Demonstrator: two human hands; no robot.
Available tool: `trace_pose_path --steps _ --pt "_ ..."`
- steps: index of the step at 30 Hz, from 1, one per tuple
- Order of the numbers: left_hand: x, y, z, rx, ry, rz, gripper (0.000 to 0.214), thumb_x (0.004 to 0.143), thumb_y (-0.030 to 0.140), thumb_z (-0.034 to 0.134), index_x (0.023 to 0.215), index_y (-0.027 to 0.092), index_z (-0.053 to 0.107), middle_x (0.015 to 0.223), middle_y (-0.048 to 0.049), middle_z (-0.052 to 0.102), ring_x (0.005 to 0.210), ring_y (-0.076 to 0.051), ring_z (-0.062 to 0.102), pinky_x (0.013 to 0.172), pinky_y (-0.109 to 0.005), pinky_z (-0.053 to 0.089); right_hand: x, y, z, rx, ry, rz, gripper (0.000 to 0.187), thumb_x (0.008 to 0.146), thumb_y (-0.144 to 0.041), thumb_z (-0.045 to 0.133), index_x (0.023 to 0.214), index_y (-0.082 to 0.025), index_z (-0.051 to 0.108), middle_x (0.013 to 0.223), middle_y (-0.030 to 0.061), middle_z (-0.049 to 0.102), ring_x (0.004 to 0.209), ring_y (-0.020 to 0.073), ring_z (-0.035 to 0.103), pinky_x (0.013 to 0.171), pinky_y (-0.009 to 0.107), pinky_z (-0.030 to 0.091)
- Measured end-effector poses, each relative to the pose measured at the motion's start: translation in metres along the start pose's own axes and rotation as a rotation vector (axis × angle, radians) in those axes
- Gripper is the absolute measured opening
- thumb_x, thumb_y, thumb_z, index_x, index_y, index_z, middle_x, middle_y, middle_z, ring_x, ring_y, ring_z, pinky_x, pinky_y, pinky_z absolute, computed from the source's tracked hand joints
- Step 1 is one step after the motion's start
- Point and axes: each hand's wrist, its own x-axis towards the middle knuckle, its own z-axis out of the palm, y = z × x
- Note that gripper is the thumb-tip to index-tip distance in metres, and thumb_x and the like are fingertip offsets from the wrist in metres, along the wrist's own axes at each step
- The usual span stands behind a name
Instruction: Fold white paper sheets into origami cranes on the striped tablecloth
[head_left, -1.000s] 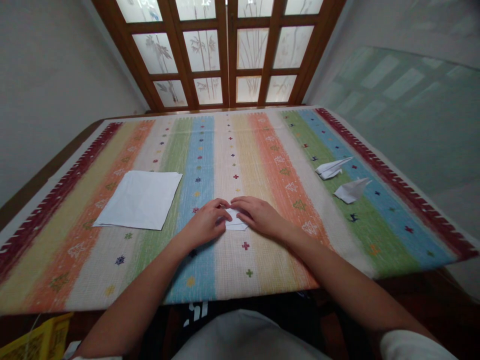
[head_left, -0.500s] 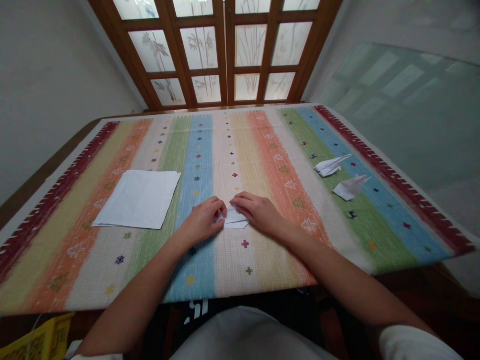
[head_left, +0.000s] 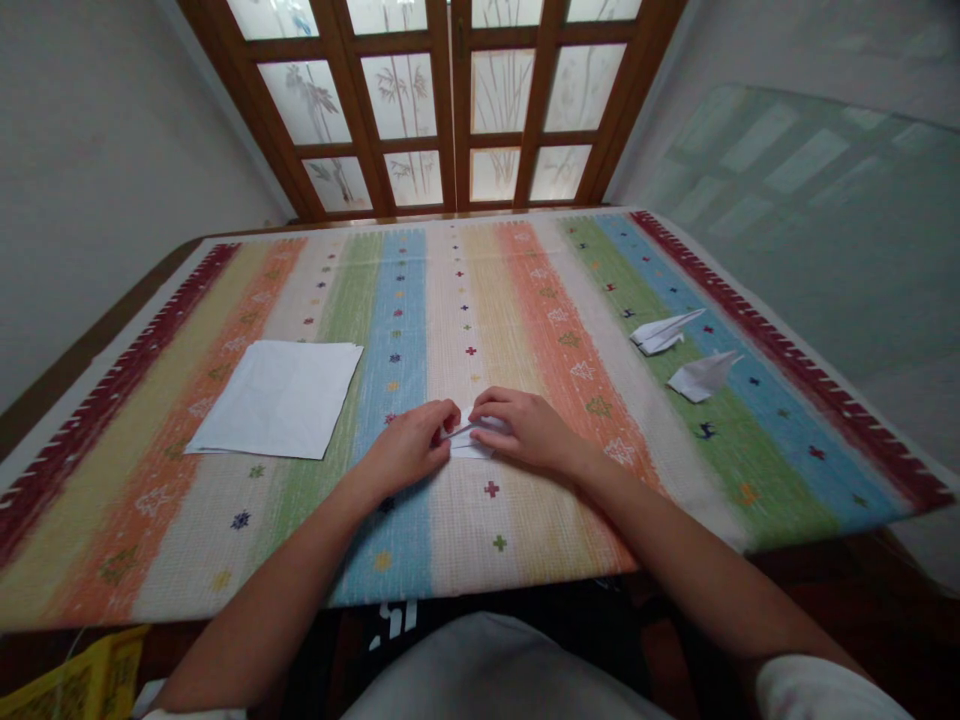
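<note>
A small folded piece of white paper (head_left: 471, 446) lies on the striped tablecloth (head_left: 450, 300), between my hands. My left hand (head_left: 409, 450) pinches its left end with the fingertips. My right hand (head_left: 529, 432) rests over its right part, hiding much of the top. To the left lies a flat stack of white paper sheets (head_left: 274, 400), apart from both hands. Two folded paper planes sit to the right: a narrow one (head_left: 660, 333) and a wider one (head_left: 701, 376), both out of reach of my fingers.
The cloth covers a table with a wooden edge at the left and front. Behind it stand wooden-framed frosted glass doors (head_left: 457, 110) with bamboo patterns. A yellow packet (head_left: 75, 680) lies low at the front left, below the table edge.
My right hand has shifted slightly right and onto the paper. The paper now shows a raised, narrower fold between my fingers. The stack and the planes have not moved.
</note>
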Motion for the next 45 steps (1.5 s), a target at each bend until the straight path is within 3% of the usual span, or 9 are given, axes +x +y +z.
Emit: trace_pose_path --steps 4,12,18,21,24,27,33,39,45 --pt "0.000 -0.002 -0.001 0.029 -0.044 0.001 0.015 0.085 0.010 0.058 0.091 0.018 0.069 0.086 -0.0036 0.069 0.074 -0.018 0.061 0.070 -0.030 0.044 -0.003 0.002 -0.001 -0.027 -0.039 -0.034 0.013 0.097 -0.024 0.076 0.106 -0.018 0.082 0.113 0.0106 0.075 0.104 0.0239 0.069 0.092 0.036 0.053" --pt "0.000 -0.005 -0.002 0.054 -0.061 -0.010 0.021 0.087 0.012 0.058 0.094 0.017 0.077 0.090 -0.0067 0.073 0.076 -0.019 0.065 0.072 -0.030 0.047 0.001 0.010 0.004 -0.089 0.000 -0.074 0.007 0.098 -0.022 0.076 0.099 -0.021 0.083 0.107 0.0081 0.079 0.104 0.0251 0.066 0.094 0.041 0.047" --pt "-0.002 -0.003 -0.003 0.124 -0.077 0.027 0.026 0.090 0.011 0.059 0.108 0.020 0.075 0.095 -0.0049 0.072 0.076 -0.018 0.065 0.072 -0.029 0.049 0.000 0.010 0.005 -0.096 0.017 -0.053 0.008 0.096 -0.024 0.079 0.103 -0.021 0.081 0.102 0.0065 0.080 0.101 0.0249 0.067 0.094 0.041 0.046" --pt "-0.003 -0.001 0.000 0.178 -0.052 0.097 0.031 0.091 0.008 0.059 0.113 0.022 0.076 0.106 -0.0057 0.072 0.084 -0.019 0.068 0.078 -0.031 0.053 -0.003 0.010 0.005 -0.122 0.018 -0.063 0.008 0.098 -0.025 0.077 0.102 -0.022 0.082 0.103 0.0082 0.078 0.102 0.0253 0.066 0.094 0.042 0.047" --pt "-0.002 -0.001 0.006 0.214 -0.012 0.241 0.037 0.092 0.002 0.056 0.118 0.021 0.076 0.117 -0.0084 0.072 0.104 -0.023 0.069 0.092 -0.036 0.057 -0.004 0.010 0.006 -0.121 0.030 -0.047 0.009 0.098 -0.025 0.075 0.102 -0.021 0.083 0.108 0.0103 0.074 0.104 0.0254 0.065 0.093 0.041 0.049" --pt "0.000 -0.002 0.013 0.213 0.006 0.332 0.037 0.097 0.003 0.052 0.123 0.019 0.073 0.118 -0.0095 0.074 0.111 -0.024 0.068 0.099 -0.040 0.058 -0.004 0.012 0.005 -0.071 0.025 -0.031 0.010 0.098 -0.022 0.074 0.103 -0.022 0.083 0.113 0.0103 0.072 0.106 0.0247 0.064 0.095 0.041 0.051" --pt "-0.001 0.001 0.018 0.306 -0.026 0.348 0.026 0.102 0.007 0.052 0.112 0.016 0.074 0.115 -0.0104 0.077 0.106 -0.024 0.070 0.094 -0.040 0.060 -0.006 0.014 0.004 -0.023 -0.017 -0.001 0.016 0.097 -0.021 0.074 0.109 -0.025 0.083 0.117 0.0103 0.072 0.112 0.0261 0.064 0.101 0.044 0.052" --pt "-0.003 0.009 0.023 0.388 0.029 0.356 0.011 0.100 0.012 0.061 0.102 0.013 0.072 0.114 -0.0135 0.074 0.112 -0.028 0.067 0.097 -0.044 0.060 -0.010 0.010 0.004 -0.034 0.002 -0.038 0.019 0.100 -0.020 0.067 0.113 -0.021 0.081 0.139 0.0141 0.069 0.130 0.0292 0.061 0.112 0.051 0.048" --pt "0.001 0.003 0.027 0.366 0.102 0.374 0.016 0.102 0.015 0.060 0.095 0.014 0.074 0.108 -0.0125 0.076 0.103 -0.025 0.069 0.091 -0.042 0.062 -0.007 0.007 0.002 0.033 0.006 -0.049 0.024 0.095 -0.013 0.068 0.116 -0.020 0.077 0.128 0.0134 0.074 0.123 0.0282 0.064 0.110 0.051 0.048"
